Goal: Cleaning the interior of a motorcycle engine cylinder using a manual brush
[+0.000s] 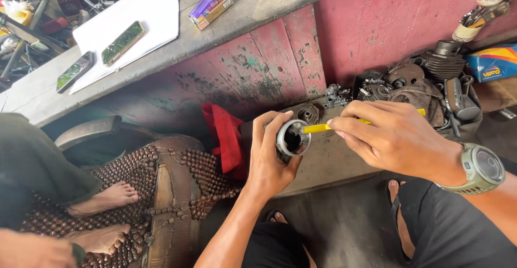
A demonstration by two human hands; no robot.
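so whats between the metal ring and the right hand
In the head view, a yellow tool bridges that gap: the right hand grips it, and its tip reaches the rim of the metal ring, which the left hand holds.

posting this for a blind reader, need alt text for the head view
A left hand holds a round metal part while the right hand pokes a yellow tool at its rim, over a worn wooden board. Greasy engine parts lie behind, and another person's bare feet rest on a beaded mat at left.

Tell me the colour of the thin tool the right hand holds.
Yellow: the tool pokes into the metal cylinder held by the left hand; head view.
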